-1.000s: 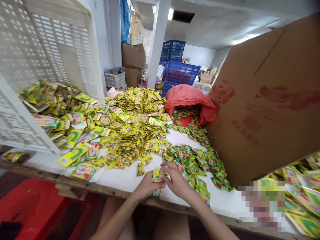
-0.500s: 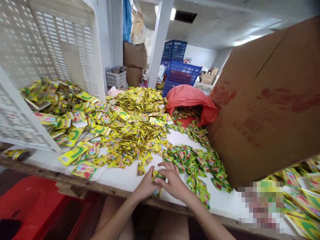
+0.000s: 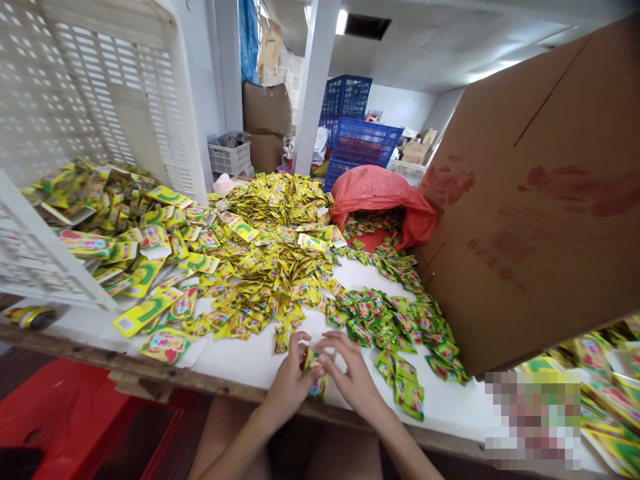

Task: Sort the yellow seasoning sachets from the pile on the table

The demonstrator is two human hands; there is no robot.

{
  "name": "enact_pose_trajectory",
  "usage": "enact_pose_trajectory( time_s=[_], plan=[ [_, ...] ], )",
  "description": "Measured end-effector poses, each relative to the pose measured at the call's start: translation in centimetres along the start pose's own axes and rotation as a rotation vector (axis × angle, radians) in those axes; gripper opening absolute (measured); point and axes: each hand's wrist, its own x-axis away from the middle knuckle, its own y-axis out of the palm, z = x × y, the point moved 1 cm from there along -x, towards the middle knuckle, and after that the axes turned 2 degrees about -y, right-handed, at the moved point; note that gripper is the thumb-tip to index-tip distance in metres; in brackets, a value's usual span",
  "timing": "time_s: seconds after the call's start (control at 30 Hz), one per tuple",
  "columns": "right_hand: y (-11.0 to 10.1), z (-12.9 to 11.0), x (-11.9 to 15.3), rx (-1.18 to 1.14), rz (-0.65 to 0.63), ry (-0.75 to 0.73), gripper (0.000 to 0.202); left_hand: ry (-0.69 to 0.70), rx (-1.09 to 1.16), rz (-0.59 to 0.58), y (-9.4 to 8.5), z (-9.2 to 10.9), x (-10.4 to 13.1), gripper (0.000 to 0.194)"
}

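Observation:
Near the front edge of the white table, my left hand [image 3: 290, 375] curls its fingers round a small yellow-green printed packet [image 3: 318, 383]. My right hand [image 3: 349, 370] has its thumb against the same packet from the other side, its fingers arched above. Fingers partly cover it, so I cannot tell whether it is a sachet or a small carton. Just beyond my hands lies a heap of small yellow sachets [image 3: 270, 267]. Green sachets [image 3: 380, 313] are spread to the right, with a joined strip [image 3: 407, 387] of them beside my right hand.
A white crate [image 3: 187, 100] lies tipped at left, flat yellow cartons [image 3: 145, 313] spilling out. A red bag [image 3: 380, 187] opens towards me at the back. A large cardboard box [image 3: 540, 220] leans at right. A red stool [image 3: 65, 413] stands below the table at left.
My left fingers have lifted and opened a little around the packet. My right hand has moved slightly down, its thumb now on the packet. The view has shifted slightly.

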Motion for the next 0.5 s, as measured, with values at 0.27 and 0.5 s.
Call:
enact_pose_trajectory(
  time_s=[0.27, 0.5],
  plan=[
    [1.6, 2.4, 3.4, -0.292, 0.219, 0.164, 0.022, -0.043, -0.078, -0.055, -0.8, 0.1, -0.6, 0.012],
    [0.7, 1.2, 1.7, -0.212, 0.14, 0.079, 0.02, 0.085, -0.086, 0.03, -0.5, 0.9, -1.2, 0.013]
  ],
)
